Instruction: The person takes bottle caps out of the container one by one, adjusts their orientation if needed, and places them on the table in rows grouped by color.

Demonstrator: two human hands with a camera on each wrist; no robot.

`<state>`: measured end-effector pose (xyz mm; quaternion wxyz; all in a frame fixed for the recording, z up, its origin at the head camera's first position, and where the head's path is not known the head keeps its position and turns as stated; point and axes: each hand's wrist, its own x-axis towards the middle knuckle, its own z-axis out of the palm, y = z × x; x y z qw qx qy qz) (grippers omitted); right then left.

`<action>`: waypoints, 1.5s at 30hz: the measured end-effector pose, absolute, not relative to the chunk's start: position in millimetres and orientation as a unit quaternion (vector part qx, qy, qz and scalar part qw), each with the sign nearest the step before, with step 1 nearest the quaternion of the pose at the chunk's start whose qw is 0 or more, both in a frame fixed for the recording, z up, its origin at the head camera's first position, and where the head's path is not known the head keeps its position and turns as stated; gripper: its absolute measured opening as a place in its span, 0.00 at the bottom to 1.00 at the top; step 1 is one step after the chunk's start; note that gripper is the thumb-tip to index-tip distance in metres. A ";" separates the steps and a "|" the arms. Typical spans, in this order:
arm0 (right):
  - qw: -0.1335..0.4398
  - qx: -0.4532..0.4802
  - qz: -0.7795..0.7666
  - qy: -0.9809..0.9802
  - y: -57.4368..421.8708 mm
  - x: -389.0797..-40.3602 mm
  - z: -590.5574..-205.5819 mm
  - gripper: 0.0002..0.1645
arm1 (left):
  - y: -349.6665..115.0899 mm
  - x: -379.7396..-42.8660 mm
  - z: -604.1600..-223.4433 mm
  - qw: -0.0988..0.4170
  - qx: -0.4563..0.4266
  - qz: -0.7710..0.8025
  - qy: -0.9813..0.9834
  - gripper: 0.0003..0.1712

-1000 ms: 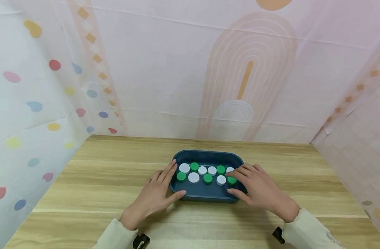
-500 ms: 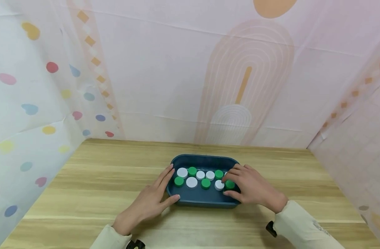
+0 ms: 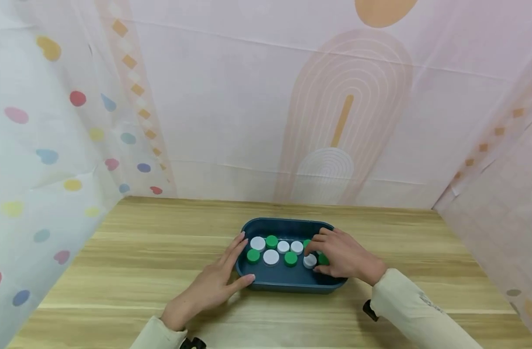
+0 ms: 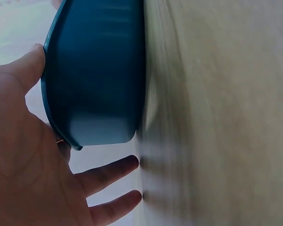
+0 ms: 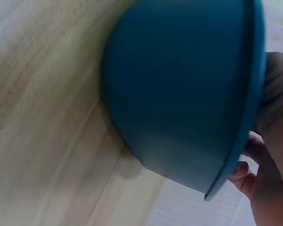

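A dark blue oval-ended tray (image 3: 288, 279) holds several round caps in two rows, some green (image 3: 290, 259) and some white (image 3: 271, 257). My left hand (image 3: 211, 286) rests at the tray's left end, fingers spread and thumb near the front corner. In the left wrist view its thumb touches the rim and two fingers (image 4: 115, 172) reach straight down beside the tray. Over the tray's right end, my right hand (image 3: 342, 254) pinches a white cap (image 3: 310, 261) between index finger and thumb. That hand partly covers the green caps nearest it.
The tray stands on a wood-grain table (image 3: 161, 242). A patterned cloth backdrop (image 3: 231, 97) rises behind the table, with dotted cloth (image 3: 43, 184) at the left and more cloth (image 3: 501, 203) at the right.
My right hand has moved left over the tray, from the right-end green cap to the white cap beside it. The left hand stays at the tray's left end. The caps keep their places.
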<state>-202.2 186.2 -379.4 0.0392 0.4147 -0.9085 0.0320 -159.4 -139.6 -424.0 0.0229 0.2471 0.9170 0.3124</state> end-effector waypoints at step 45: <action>-0.001 0.437 0.033 -0.899 160.4 -210.9 -372.3 0.14 | -145.6 -156.4 -423.2 0.031 0.235 0.327 0.915 0.47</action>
